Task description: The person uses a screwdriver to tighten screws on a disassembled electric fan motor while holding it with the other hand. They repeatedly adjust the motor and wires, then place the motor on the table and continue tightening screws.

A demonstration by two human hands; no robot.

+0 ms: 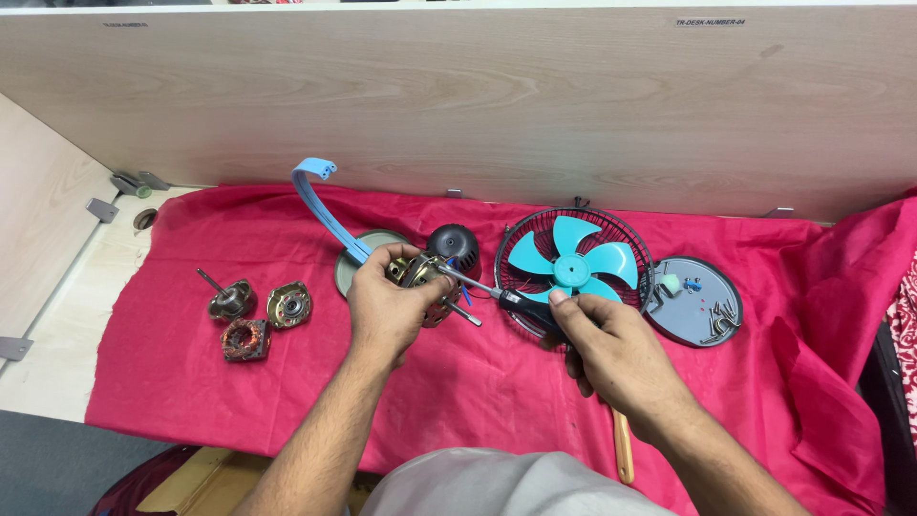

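Here we are over the red cloth (478, 401) on the tabletop (86, 306), and our left hand (387, 306) is wrapped tight around the fan motor (425, 277), holding it up just off the cloth. Our right hand (611, 349) is clamped on the black handle of the screwdriver (506, 298), its metal shank running left so the tip meets the motor's side. So we judge we are working a screw on the motor housing right now. The black rear cover (457, 247) sits just behind the motor, and the blue stand arm (320, 205) curves away up to the left. To the right, the teal fan blade (571, 263) lies in the black wire guard (521, 244), with the grey base plate (693, 325) and loose screws beside it. Far left, three more motor parts (250, 315) rest apart on the cloth. The next move, we'd say, calls for keeping the tip square and the motor steady against the twist.
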